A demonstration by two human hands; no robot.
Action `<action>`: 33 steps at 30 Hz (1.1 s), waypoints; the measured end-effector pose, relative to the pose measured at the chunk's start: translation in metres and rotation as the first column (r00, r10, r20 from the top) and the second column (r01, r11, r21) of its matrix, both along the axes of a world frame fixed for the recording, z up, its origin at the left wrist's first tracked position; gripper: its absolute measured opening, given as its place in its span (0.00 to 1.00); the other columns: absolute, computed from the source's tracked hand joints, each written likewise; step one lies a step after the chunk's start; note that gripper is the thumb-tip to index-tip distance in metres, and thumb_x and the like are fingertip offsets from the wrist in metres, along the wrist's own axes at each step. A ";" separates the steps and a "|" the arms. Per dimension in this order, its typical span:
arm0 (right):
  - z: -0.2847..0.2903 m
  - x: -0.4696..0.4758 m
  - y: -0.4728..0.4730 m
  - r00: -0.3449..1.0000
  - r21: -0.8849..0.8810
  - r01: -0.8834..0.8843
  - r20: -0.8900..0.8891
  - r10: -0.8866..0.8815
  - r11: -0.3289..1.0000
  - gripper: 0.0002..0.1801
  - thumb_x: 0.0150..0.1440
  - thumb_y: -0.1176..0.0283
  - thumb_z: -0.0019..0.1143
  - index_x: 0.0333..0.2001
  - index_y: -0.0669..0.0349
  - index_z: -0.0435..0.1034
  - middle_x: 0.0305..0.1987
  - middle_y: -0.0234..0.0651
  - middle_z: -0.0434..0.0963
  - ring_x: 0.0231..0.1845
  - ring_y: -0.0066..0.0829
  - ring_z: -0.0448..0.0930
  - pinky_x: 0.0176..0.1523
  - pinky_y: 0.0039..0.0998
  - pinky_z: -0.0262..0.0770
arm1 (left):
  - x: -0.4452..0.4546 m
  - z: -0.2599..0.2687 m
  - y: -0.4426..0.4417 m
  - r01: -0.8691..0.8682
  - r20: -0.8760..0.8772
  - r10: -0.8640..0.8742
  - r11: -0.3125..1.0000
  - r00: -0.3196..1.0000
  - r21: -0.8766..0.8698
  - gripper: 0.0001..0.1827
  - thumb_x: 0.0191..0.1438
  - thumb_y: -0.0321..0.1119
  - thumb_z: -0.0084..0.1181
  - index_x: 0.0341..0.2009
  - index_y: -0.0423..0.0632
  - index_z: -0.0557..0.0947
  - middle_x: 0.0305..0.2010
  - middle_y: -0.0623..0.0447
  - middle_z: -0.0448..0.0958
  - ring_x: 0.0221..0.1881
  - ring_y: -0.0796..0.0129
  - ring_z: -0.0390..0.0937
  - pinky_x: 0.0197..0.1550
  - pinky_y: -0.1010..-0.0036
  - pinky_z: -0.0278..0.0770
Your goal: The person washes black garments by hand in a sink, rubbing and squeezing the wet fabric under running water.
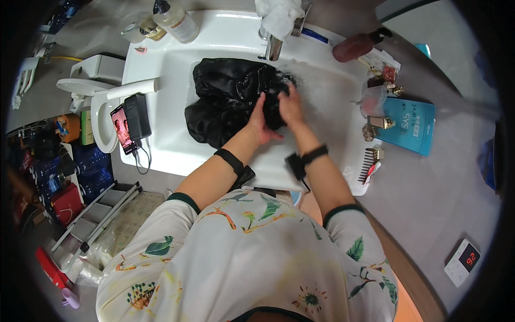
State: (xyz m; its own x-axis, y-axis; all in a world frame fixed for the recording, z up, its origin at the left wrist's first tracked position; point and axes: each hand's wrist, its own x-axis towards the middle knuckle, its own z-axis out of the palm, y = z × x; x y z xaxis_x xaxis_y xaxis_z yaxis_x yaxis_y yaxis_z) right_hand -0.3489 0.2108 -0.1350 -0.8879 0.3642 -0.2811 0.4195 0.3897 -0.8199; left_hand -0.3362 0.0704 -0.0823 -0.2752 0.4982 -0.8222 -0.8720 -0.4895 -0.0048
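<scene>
Wet black fabric [229, 100], likely a garment, lies bunched in a white washbasin [173, 104]. At the fabric's right part is my left hand [261, 122], fingers apart, its fingertips against the cloth. Just right of it, my right hand [290, 104] touches the fabric's right edge, slightly blurred; whether its fingers grip any cloth cannot be told. Water splashes beyond the right fingertips, below a chrome faucet [273, 47] with a white cloth [279, 16] draped over its top. Both wrists wear black straps with small black devices.
On the basin's left rim are a phone [123, 129] and a black power bank [137, 116] joined by a cable. Bottles, including a clear pump bottle [177, 24] and a dark red one [354, 46], stand or lie at the back. A comb [367, 165] and blue pouch [406, 124] are right.
</scene>
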 end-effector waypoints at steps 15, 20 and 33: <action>0.043 0.021 0.019 0.944 0.034 -0.175 0.290 0.157 0.984 0.31 0.69 0.43 0.60 0.56 0.61 0.84 0.57 0.56 0.88 0.59 0.65 0.85 0.63 0.55 0.82 | 0.024 -0.021 -0.004 0.055 -0.234 -0.176 0.892 0.956 -0.449 0.25 0.76 0.41 0.51 0.71 0.40 0.77 0.65 0.45 0.82 0.60 0.54 0.84 0.55 0.56 0.87; 0.012 0.042 0.100 0.710 0.504 -0.586 0.697 0.102 0.634 0.54 0.66 0.48 0.67 0.85 0.60 0.52 0.87 0.60 0.60 0.85 0.66 0.64 0.81 0.55 0.68 | 0.036 0.019 -0.019 0.557 -0.117 -0.680 0.675 0.724 -0.484 0.51 0.63 0.71 0.66 0.83 0.62 0.69 0.80 0.48 0.71 0.58 0.47 0.82 0.58 0.58 0.85; -0.088 -0.024 0.044 0.907 0.291 -0.311 0.374 0.192 0.905 0.26 0.62 0.69 0.65 0.65 0.45 0.82 0.64 0.54 0.78 0.67 0.58 0.80 0.70 0.47 0.78 | 0.020 0.019 -0.045 0.271 -0.147 -0.363 0.862 0.920 -0.428 0.51 0.68 0.71 0.61 0.87 0.66 0.59 0.93 0.48 0.44 0.79 0.24 0.63 0.75 0.38 0.72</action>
